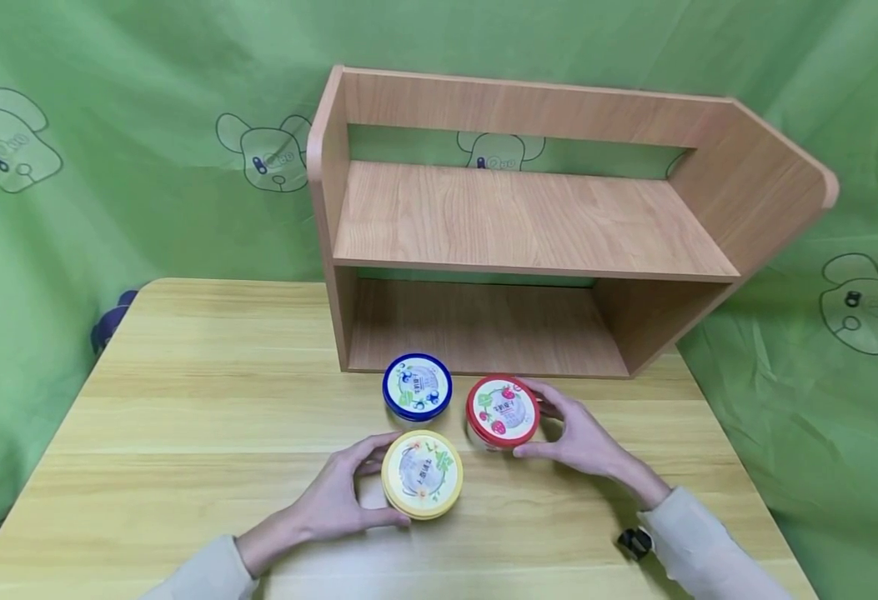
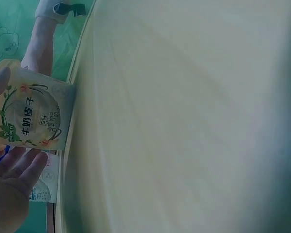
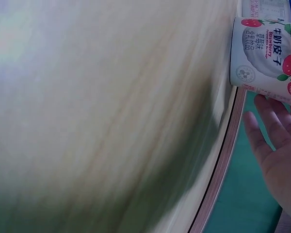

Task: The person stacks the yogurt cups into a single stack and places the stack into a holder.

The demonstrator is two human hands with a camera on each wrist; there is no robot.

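My left hand holds a yellow-lidded tub from its left side, thumb in front and fingers behind. In the left wrist view the thumb lies at the yellow rim, and the pale printed wall faces the camera. My right hand holds a red-lidded strawberry tub from the right, thumb at the near side. The right wrist view shows its strawberry-printed wall, with fingers alongside. Behind the yellow-lidded tub stands a blue-lidded tub, untouched by either hand.
A two-level wooden shelf stands at the back of the light wood table, its lower front edge close behind the tubs. Green printed cloth hangs around the table. A small black object shows beside the right sleeve.
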